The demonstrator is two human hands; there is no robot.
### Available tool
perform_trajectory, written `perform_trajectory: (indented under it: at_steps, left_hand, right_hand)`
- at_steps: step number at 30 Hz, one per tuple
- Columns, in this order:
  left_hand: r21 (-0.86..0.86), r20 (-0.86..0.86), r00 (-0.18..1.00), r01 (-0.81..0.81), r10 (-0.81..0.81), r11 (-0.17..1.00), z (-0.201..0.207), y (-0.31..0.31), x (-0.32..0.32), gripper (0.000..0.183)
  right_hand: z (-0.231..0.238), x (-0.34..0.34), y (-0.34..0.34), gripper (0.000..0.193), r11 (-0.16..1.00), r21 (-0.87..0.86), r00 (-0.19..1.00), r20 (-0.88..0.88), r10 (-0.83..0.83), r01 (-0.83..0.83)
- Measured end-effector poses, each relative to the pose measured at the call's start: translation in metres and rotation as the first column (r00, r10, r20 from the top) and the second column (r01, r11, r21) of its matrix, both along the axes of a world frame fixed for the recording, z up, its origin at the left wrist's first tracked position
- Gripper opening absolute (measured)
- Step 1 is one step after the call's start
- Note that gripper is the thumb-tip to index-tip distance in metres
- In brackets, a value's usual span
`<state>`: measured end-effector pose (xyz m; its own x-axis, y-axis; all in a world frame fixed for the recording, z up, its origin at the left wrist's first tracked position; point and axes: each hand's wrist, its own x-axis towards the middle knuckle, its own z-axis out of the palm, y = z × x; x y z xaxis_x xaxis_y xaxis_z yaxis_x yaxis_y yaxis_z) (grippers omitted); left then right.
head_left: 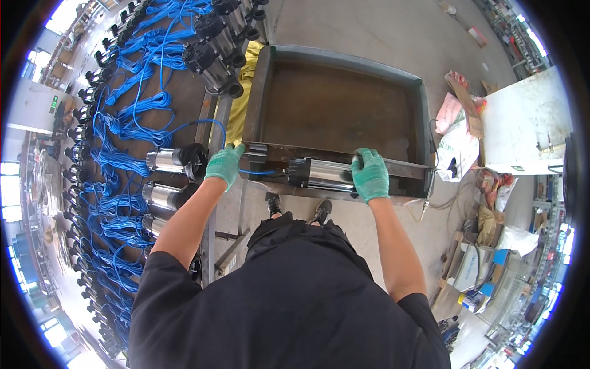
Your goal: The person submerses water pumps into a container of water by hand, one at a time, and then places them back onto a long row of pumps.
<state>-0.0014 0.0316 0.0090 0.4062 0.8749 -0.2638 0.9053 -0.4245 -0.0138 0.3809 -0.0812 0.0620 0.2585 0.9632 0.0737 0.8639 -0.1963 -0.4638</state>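
A submersible pump (326, 174), with a silver cylinder and a black ribbed end, lies lengthwise along the near edge of a metal water tank (344, 56). My right hand (370, 176), in a green glove, is closed over the pump's right end, thumb toward my left. A blue cable (261, 172) runs from the pump's black end to my left hand (225, 165), also gloved in green. It comes out again on the far side toward the coils. My left fingers are curled over the cable beside another pump's black end (195, 161); part of their grip is hidden.
Brownish water (338, 101) fills the tank. On my left, a long table (184, 101) carries many pumps and blue cable coils (117, 160). Yellow sheeting (247, 74) lies between table and tank. Sacks (458, 144) and a white cabinet (528, 123) stand to the right.
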Motion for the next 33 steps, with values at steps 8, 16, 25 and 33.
perform_trajectory:
  at_steps: [8, 16, 25, 33]
  left_hand:
    - [-0.117, 0.019, 0.998, 0.064, -0.063, 0.991, 0.002, 0.020, 0.012, 0.024]
    - [-0.215, 0.671, 0.718, -0.051, 0.185, 0.975, 0.005, -0.006, 0.017, 0.025]
    - [-0.632, 0.662, 0.422, -0.129, 0.620, 0.764, -0.009, -0.038, 0.024, 0.033]
    - [-0.655, 0.678, 0.347, -0.115, 0.648, 0.747, -0.037, -0.037, 0.017, 0.032]
  right_hand:
    - [0.001, -0.004, 0.000, 0.020, 0.999, 0.021, 0.999, -0.006, -0.047, 0.047]
    - [-0.001, -0.003, 0.001, 0.018, 0.997, 0.035, 0.998, 0.007, -0.063, 0.062]
    - [-0.003, -0.002, 0.001, 0.017, 0.997, 0.037, 0.998, 0.019, -0.066, 0.065]
    - [-0.001, -0.003, 0.000, 0.017, 0.997, 0.053, 0.998, 0.026, -0.056, 0.055]
